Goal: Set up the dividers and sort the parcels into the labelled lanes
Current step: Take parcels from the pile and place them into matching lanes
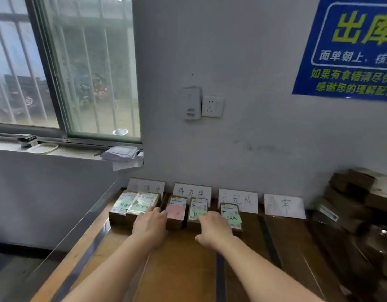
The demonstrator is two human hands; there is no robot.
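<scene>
Four label cards [238, 200], five parcels, two hands on the table [183, 269].
Leftmost lane: two green-noted parcels [133, 205], left hand [150, 223] at their right edge, grip unclear. Second lane: pink-noted parcel [176, 211], then a single green-noted parcel [196, 207] under the right hand [214, 227], fingers straight. Third lane: fifth parcel [230, 212].

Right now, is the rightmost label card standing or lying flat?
Standing: the rightmost label card rests on edge against the wall, facing the camera.

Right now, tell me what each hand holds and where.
No clear grip: the left hand rests against the pink-note parcel; the right hand presses the green-note parcel at its near edge.
</scene>
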